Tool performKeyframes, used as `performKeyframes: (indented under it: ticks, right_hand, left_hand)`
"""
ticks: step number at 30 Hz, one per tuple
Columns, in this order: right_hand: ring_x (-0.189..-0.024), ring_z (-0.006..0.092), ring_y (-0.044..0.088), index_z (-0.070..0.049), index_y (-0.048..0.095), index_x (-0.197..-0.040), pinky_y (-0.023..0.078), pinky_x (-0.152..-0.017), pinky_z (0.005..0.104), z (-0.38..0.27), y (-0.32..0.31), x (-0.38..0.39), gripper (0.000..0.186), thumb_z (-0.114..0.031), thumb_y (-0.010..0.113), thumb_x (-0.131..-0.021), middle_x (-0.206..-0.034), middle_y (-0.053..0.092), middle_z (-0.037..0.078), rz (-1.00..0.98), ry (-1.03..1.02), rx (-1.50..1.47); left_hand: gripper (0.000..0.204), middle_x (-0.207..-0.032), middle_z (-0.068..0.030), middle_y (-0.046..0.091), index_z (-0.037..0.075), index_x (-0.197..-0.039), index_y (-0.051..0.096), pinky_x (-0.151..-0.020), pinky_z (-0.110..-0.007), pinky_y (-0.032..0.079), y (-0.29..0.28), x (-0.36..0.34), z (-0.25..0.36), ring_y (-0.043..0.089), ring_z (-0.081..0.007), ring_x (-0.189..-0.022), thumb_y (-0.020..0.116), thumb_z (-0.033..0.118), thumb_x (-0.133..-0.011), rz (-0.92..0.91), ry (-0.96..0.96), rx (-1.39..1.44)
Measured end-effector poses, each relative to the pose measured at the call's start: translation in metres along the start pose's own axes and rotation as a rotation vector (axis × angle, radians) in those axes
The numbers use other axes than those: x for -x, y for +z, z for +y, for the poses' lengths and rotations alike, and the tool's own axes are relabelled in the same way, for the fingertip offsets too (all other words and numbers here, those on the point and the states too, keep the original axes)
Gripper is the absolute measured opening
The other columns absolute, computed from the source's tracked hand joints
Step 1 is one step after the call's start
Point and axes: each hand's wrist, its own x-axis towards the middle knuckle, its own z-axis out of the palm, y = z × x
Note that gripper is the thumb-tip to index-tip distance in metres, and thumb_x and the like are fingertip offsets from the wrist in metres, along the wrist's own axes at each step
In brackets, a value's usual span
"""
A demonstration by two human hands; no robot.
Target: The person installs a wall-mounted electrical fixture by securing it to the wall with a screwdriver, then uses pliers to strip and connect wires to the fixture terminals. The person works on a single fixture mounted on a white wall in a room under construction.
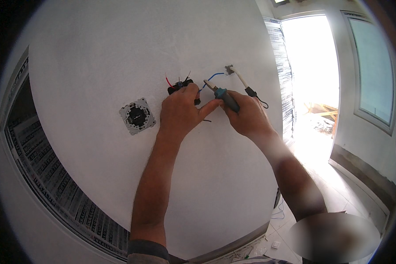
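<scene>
Head view — two hands: left hand (179, 110) grips one black socket insert (180, 86), right hand (246, 115) grips one blue-handled screwdriver (223, 97).

A small black electrical module (180, 86) is sitting against the white wall, pinched at its lower edge, with its top showing at about twelve o'clock from the gripping fingers; thin red and dark wire ends are sticking up out of it toward eleven and one o'clock. A blue wire (210, 79) is arcing away from it toward two o'clock, rising and then bending over toward a hole in the wall. A screwdriver (223, 95) with a blue handle is lying tilted, its handle pointing toward four o'clock and its pale tip aiming toward ten o'clock, just beside the module
</scene>
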Motion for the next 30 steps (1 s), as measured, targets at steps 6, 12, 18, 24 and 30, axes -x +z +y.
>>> performKeyframes:
  ticks: [6,12,18,24,30]
  right_hand:
    - [-0.076,0.0292,0.074,-0.001,0.071,-0.113,0.059,-0.075,0.044,0.005,0.003,-0.001,0.025,-0.023,0.063,-0.105,-0.086,0.075,0.017,0.006,-0.001,0.005]
    - [-0.073,0.0322,0.072,0.002,0.064,-0.1,0.056,-0.071,0.0468,0.006,0.003,-0.004,0.03,-0.028,0.064,-0.104,-0.079,0.071,0.019,-0.043,-0.006,0.007]
    - [-0.072,0.0333,0.072,0.002,0.063,-0.105,0.056,-0.069,0.0469,0.021,0.014,-0.009,0.03,-0.028,0.063,-0.105,-0.078,0.071,0.019,-0.026,-0.068,0.002]
    - [-0.069,0.0296,0.071,0.003,0.064,-0.101,0.056,-0.066,0.0445,0.018,0.008,-0.009,0.036,-0.033,0.06,-0.107,-0.075,0.07,0.016,-0.103,0.017,-0.083]
    - [-0.074,0.0297,0.072,0.002,0.066,-0.099,0.058,-0.074,0.045,0.003,-0.005,0.0,0.036,-0.032,0.059,-0.107,-0.075,0.069,0.015,-0.233,0.172,-0.288]
  left_hand:
    - [0.056,-0.067,-0.0041,0.059,0.008,-0.085,0.062,-0.05,-0.03,0.046,0.001,-0.001,0.0,0.056,-0.0139,-0.054,0.077,0.061,-0.089,0.021,0.017,-0.001]
    - [0.055,-0.066,-0.0034,0.059,0.008,-0.085,0.061,-0.049,-0.029,0.045,-0.001,0.0,-0.001,0.055,-0.0133,-0.053,0.08,0.06,-0.088,0.034,0.022,0.009]
    - [0.055,-0.065,-0.0029,0.058,0.009,-0.083,0.061,-0.049,-0.03,0.045,-0.001,-0.001,-0.002,0.055,-0.0133,-0.054,0.082,0.059,-0.086,0.047,0.039,0.038]
    - [0.055,-0.065,-0.0027,0.057,0.009,-0.082,0.061,-0.051,-0.031,0.045,-0.002,-0.003,0.002,0.054,-0.0139,-0.053,0.083,0.059,-0.086,0.047,0.018,0.061]
    - [0.064,-0.065,-0.0053,0.06,0.007,-0.083,0.061,-0.052,-0.032,0.049,-0.012,-0.006,0.004,0.06,-0.0178,-0.056,0.08,0.068,-0.082,-0.049,-0.042,0.067]
